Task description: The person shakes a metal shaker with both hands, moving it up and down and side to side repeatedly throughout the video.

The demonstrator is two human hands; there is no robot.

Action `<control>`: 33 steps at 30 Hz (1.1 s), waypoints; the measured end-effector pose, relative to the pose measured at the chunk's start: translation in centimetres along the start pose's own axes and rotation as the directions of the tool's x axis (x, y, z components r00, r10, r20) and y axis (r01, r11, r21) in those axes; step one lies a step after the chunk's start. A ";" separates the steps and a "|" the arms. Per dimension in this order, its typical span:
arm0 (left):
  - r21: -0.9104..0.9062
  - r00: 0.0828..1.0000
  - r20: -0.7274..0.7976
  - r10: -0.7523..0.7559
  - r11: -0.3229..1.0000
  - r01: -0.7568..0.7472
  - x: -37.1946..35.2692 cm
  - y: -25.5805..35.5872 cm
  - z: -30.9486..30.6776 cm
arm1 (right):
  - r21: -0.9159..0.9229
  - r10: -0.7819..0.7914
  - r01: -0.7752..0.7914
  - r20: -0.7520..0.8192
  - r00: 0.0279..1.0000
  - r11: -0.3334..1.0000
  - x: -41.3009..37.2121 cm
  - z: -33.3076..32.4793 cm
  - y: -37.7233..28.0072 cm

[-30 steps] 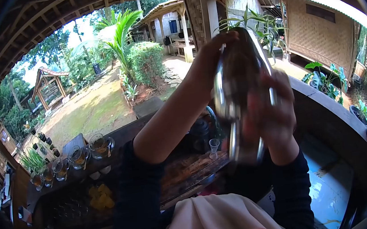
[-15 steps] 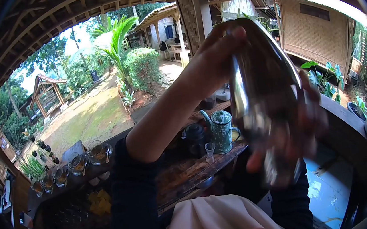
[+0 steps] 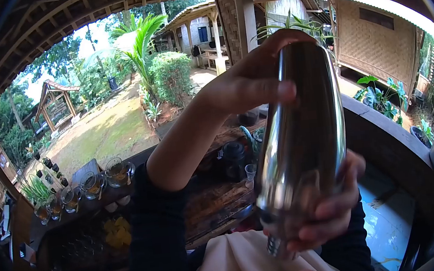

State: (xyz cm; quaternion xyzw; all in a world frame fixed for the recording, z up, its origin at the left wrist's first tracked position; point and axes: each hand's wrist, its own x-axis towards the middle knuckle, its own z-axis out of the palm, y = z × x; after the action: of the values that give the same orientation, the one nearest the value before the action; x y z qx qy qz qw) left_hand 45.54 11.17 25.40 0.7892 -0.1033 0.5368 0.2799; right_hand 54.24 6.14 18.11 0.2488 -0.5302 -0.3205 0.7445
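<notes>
Holding a shiny silver tapered metal shaker [image 3: 308, 120] aloft, tilted, by the near edge of the dark wooden table [image 3: 211, 205]; clasping its top with curved left hand [image 3: 253, 73]; gripping its lower end with curled fingers of right hand [image 3: 335, 207].

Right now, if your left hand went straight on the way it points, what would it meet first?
The metal shaker: the left hand is on its upper end, so they touch at once. What would come beyond is unclear, since depth is hard to judge.
</notes>
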 end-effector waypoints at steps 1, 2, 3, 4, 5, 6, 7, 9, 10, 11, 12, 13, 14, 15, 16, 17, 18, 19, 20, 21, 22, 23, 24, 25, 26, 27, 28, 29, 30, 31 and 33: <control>-0.247 0.995 0.094 -0.021 0.968 0.043 0.0 0.3 -0.2 | 0.084 -0.227 0.229 -0.032 0.973 0.970 -0.6 -0.2 0.9; -0.473 0.982 0.191 -0.013 0.875 0.103 -0.1 0.5 -0.4 | 0.157 -0.441 0.449 -0.084 0.894 0.880 -0.7 -0.8 1.4; -0.470 0.983 0.184 -0.012 0.877 0.098 0.0 0.1 -1.2 | -0.090 -0.050 0.088 0.358 0.933 0.992 1.1 -3.5 0.0; -0.578 0.947 0.160 -0.278 0.751 0.318 0.2 -1.2 -2.7 | -0.096 0.038 0.012 0.509 0.860 0.995 1.4 -4.2 2.3; -0.674 0.837 0.173 -0.518 0.557 0.485 0.3 -2.7 -4.2 | -0.164 0.046 0.035 0.466 0.884 0.986 -0.3 -3.8 5.4; -0.495 0.913 0.093 -0.398 0.777 0.389 -0.1 -6.1 -5.4 | -0.226 0.237 -0.149 0.437 0.868 0.963 -0.7 -2.8 6.9; -0.273 0.967 0.047 -0.250 0.928 0.253 0.0 -6.1 -5.1 | -0.317 0.572 -0.480 0.372 0.731 0.818 -1.0 -2.2 7.1; -0.739 0.773 -0.017 -0.634 0.529 0.418 -1.5 -4.0 -3.7 | -0.260 0.693 -0.642 0.259 0.673 0.721 -1.2 -1.8 6.7; -0.638 0.775 -0.148 -0.615 0.658 0.400 -2.1 -2.1 -2.7 | -0.257 0.533 -0.468 0.351 0.770 0.845 -0.1 -1.2 5.4; -0.513 0.773 -0.273 -0.572 0.766 0.386 -2.3 -1.1 -2.5 | -0.235 0.353 -0.274 0.438 0.827 0.933 1.7 -0.8 3.4; -0.777 0.821 0.094 -0.564 0.474 0.415 -2.7 -0.8 -3.4 | -0.183 0.214 -0.132 0.562 0.799 0.974 3.1 -1.6 0.7; -0.546 0.896 -0.106 -0.432 0.778 0.311 -3.1 1.1 -1.9 | -0.110 0.070 0.005 0.668 0.741 0.994 3.7 -2.1 -1.1; -0.523 0.990 0.010 -0.141 0.843 0.125 -3.8 1.3 -0.9 | 0.130 -0.279 0.248 0.390 0.877 0.960 2.1 -0.4 -0.9; -0.519 0.977 0.129 0.168 0.851 -0.078 -4.2 1.4 -0.5 | 0.263 -0.549 0.529 0.005 0.836 0.807 0.3 1.3 -0.7; -0.507 0.978 0.122 0.167 0.858 -0.083 -4.3 1.4 -1.0 | 0.271 -0.546 0.527 -0.009 0.838 0.805 -0.4 1.4 -0.7; -0.525 0.996 0.087 -0.007 0.850 0.052 -4.5 1.3 -1.7 | 0.185 -0.354 0.327 0.141 0.924 0.927 -0.8 1.1 -0.8; -0.550 0.982 0.055 -0.183 0.815 0.183 -4.7 0.9 -2.6 | 0.067 -0.129 0.115 0.271 0.954 0.991 -0.8 0.6 -0.8; -0.602 0.941 -0.056 -0.335 0.763 0.235 -4.4 -0.6 -3.8 | -0.138 0.127 -0.060 0.557 0.821 0.989 0.7 -0.6 0.2; -0.547 0.947 0.019 -0.319 0.790 0.277 -4.5 -6.5 -7.7 | 0.018 0.009 -0.021 0.503 0.864 1.000 -1.8 0.3 4.4; -0.488 0.946 0.094 -0.311 0.813 0.316 -5.1 -11.0 -10.9 | -0.097 0.223 -0.202 0.520 0.824 0.975 -2.3 1.4 5.7; -0.425 0.961 0.010 -0.276 0.869 0.254 -5.5 -7.9 -9.4 | -0.145 0.566 -0.558 0.384 0.729 0.817 -2.7 3.0 5.6; -0.351 0.969 -0.073 -0.237 0.915 0.197 -6.2 -4.7 -8.0 | -0.131 0.568 -0.566 0.382 0.729 0.814 -2.6 3.9 4.9; 0.411 0.995 -0.091 0.040 0.911 0.001 -6.7 -4.4 -8.6 | -0.064 0.522 -0.534 0.335 0.784 0.843 -1.9 4.4 3.9; -0.424 0.814 -0.402 -0.420 0.873 0.241 -7.2 -0.7 -6.3 | 0.001 0.474 -0.493 0.279 0.835 0.870 -1.1 4.5 3.0; -0.685 0.812 -0.212 -0.543 0.676 0.273 -8.1 0.8 -6.9 | -0.014 0.364 -0.391 0.398 0.842 0.920 0.2 3.7 0.8; -0.866 0.801 0.001 -0.599 0.400 0.300 -9.0 2.0 -7.3 | -0.012 0.256 -0.290 0.511 0.821 0.957 0.9 3.0 -1.1; -0.668 0.931 -0.131 -0.340 0.724 0.170 -9.8 3.6 -5.9 | 0.140 0.000 -0.044 0.299 0.954 0.989 -0.3 4.0 -2.2; -0.378 0.988 -0.152 -0.033 0.925 -0.028 -10.5 4.8 -4.9 | 0.217 -0.246 0.234 0.030 0.969 0.948 -2.0 5.6 -3.3; -0.334 0.988 0.005 0.156 0.931 -0.145 -11.2 3.9 -5.6 | 0.224 -0.226 0.219 0.004 0.974 0.949 -4.2 7.0 -4.1; -0.312 0.991 0.003 0.134 0.942 -0.126 -12.0 3.8 -6.8 | 0.288 -0.123 0.147 -0.099 0.987 0.946 -6.5 8.3 -4.7; -0.532 0.954 -0.249 -0.168 0.847 0.010 -13.3 3.6 -10.0 | 0.356 -0.005 -0.101 0.284 0.959 0.929 -4.7 6.9 -1.7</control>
State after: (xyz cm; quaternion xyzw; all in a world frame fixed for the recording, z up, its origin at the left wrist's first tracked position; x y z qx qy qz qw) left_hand 30.60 11.91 17.24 0.6005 -0.1669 0.5828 0.5214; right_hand 46.19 8.28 16.08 0.3224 -0.6867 -0.2293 0.6099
